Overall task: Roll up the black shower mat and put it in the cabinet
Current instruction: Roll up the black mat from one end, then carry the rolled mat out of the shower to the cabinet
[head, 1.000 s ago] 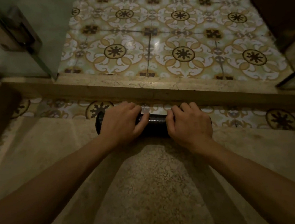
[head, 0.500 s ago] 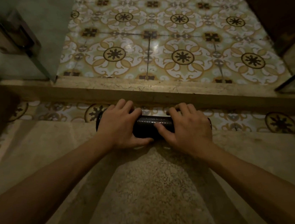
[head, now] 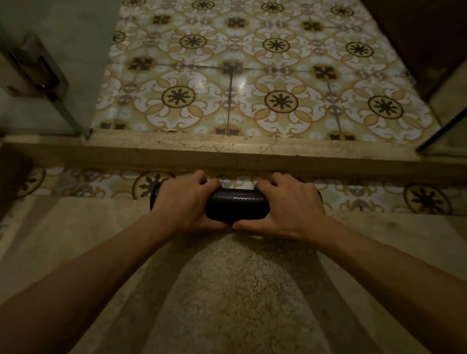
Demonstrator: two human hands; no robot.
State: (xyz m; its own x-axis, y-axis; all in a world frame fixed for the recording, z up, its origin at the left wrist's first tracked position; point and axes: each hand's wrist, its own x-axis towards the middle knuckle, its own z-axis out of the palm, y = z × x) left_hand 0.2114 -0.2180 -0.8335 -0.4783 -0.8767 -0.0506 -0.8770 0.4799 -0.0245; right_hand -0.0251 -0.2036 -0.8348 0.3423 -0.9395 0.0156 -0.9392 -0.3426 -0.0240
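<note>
fingers of the left hand point(head: 184, 205) and right hand point(head: 290, 203) are curling over the rolled black shower mat point(head: 237, 207), clamping it from both ends; it is lying crosswise, just before the stone curb point(head: 223, 154), equally near both hands, looking ready for lifting.

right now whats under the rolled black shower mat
The rolled black shower mat sits low over the beige stone shower floor, beside the patterned tile strip. The left hand and right hand grip it, hiding any contact underneath.
</note>
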